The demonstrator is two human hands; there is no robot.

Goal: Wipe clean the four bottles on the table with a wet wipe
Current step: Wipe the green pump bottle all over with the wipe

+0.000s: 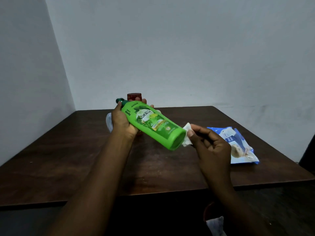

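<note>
My left hand [122, 121] grips a green shampoo bottle [153, 125] near its neck and holds it tilted above the table, cap pointing away, base toward me. My right hand [209, 143] pinches a small white wet wipe [187, 135] against the bottle's base. Behind the green bottle a dark red cap [134, 96] of another bottle shows. A clear bottle [108, 122] peeks out to the left of my left hand. Both are mostly hidden.
A blue and white wet-wipe pack [238, 145] lies on the dark wooden table [68, 159] to the right of my right hand. Grey walls meet in a corner behind the table. A dark object stands past the table's right edge.
</note>
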